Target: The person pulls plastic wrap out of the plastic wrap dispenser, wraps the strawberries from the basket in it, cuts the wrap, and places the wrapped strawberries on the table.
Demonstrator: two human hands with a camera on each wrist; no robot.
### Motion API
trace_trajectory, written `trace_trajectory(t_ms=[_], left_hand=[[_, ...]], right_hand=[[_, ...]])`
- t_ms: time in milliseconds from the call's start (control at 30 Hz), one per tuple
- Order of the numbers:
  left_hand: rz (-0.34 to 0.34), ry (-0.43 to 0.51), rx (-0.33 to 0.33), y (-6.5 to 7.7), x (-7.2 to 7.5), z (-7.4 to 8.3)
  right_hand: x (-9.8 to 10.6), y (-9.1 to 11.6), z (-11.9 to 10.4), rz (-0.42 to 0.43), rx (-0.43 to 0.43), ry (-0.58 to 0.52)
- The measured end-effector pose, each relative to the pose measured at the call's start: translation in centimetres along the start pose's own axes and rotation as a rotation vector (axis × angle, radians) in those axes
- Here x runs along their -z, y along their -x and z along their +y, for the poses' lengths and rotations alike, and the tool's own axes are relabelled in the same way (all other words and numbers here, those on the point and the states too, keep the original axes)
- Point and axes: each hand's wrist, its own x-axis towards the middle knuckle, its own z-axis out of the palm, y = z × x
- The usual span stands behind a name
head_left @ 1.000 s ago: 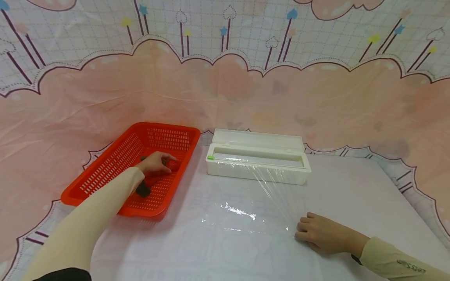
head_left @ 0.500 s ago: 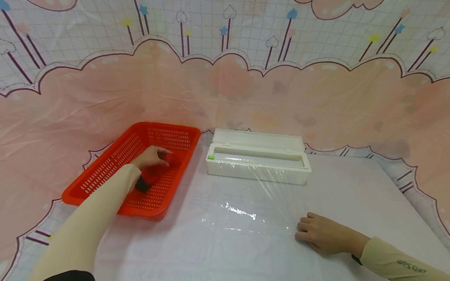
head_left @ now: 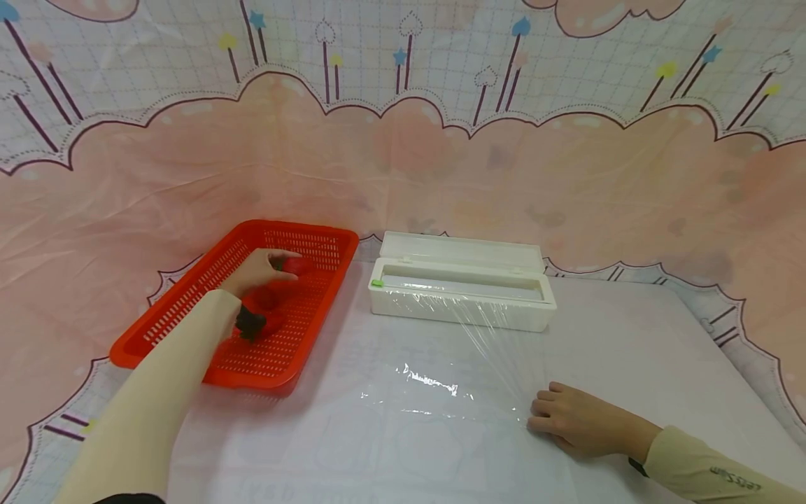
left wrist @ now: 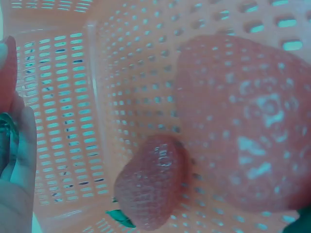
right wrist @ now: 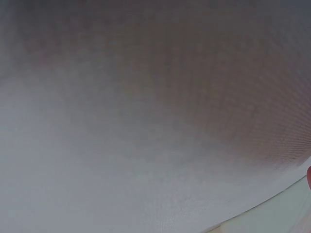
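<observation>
Inside the red basket (head_left: 296,364), my left hand (head_left: 252,271) grips a strawberry (head_left: 299,265) with thumb and fingers, its green leaves against the palm. Beneath that hand lie two more strawberries. The left wrist view shows the smaller strawberry (left wrist: 153,184) on the perforated bottom and a large strawberry (left wrist: 243,121) close to the camera; the dark leaves (head_left: 250,323) of one stick out below my wrist. On the table, the curled fingers of my right hand (head_left: 582,420) pinch the near right corner of a clear sheet of plastic wrap (head_left: 428,399), its creases running toward them.
At the back stands a white plastic wrap dispenser (head_left: 460,311), lid (head_left: 462,250) raised, with a green slider (head_left: 377,283) on its left end. The wrap runs from it over the white tabletop (head_left: 352,455). A printed cloth (head_left: 403,168) hangs behind everything.
My left hand has moved up and back within the basket with the strawberry, uncovering the other strawberries. My right hand stays at the corner of the wrap.
</observation>
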Motion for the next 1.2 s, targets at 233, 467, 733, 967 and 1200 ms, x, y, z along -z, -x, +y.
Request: trace_trajectory(t_ms=[233,467,733,967,1200], left_hand=[[0.02,-0.003,-0.003,0.5,0.9,1.0],[0.016,0.015,-0.046,1.0,2.0,2.6],[0.022,-0.017,-0.092,1.6,2.1,5.1],[-0.023,-0.029,-0.136,2.8,1.6,8.0],[-0.089,0.0,-0.157,3.6,0.3,10.2]], right_hand=[[-0.1,0.0,0.0,0.001,0.0,-0.002],[0.0,0.1,0.0,-0.013,-0.007,-0.01],[0.1,0.3,0.0,-0.03,-0.014,-0.016],[-0.1,0.3,0.1,-0.016,-0.004,-0.005],[0.0,0.2,0.0,-0.007,-0.002,0.001]])
